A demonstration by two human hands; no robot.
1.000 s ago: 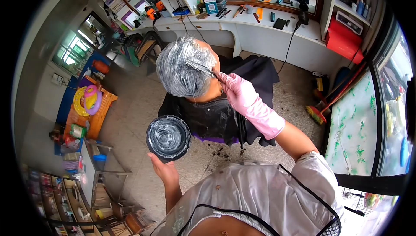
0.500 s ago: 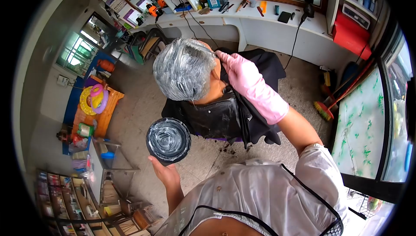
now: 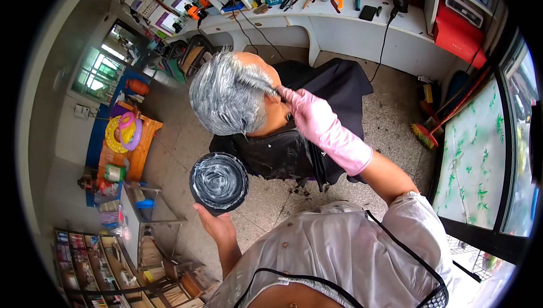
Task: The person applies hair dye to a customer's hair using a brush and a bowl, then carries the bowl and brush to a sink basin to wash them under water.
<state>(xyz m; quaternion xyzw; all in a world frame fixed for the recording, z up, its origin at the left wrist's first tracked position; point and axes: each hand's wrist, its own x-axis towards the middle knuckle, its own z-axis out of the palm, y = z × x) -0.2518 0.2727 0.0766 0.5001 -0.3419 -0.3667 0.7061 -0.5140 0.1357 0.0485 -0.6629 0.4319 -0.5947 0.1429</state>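
My right hand (image 3: 308,113), in a long pink glove, is closed on a dark comb (image 3: 258,84). The comb's toothed end lies against the hair at the side of a seated person's head (image 3: 226,96). White cream is streaked all through that grey-looking hair. My bare left hand (image 3: 218,226) grips a black bowl (image 3: 243,199) from below, with its thumb along the side. Swirled white cream (image 3: 217,181) coats the inside of the bowl. A black cape (image 3: 334,90) covers the seated person's shoulders.
Ahead runs a white counter (image 3: 339,31) with combs, a phone (image 3: 367,13) and a hair dryer (image 3: 399,2) on a hanging cord. A broom (image 3: 424,134) leans at right beside a glass panel (image 3: 472,161). A metal-framed table (image 3: 133,223) and shelves stand at lower left.
The seated person's head has turned and shifted left. My right hand has moved slightly down, and the comb now shows against the side hair. My left hand and the bowl stay nearly still.
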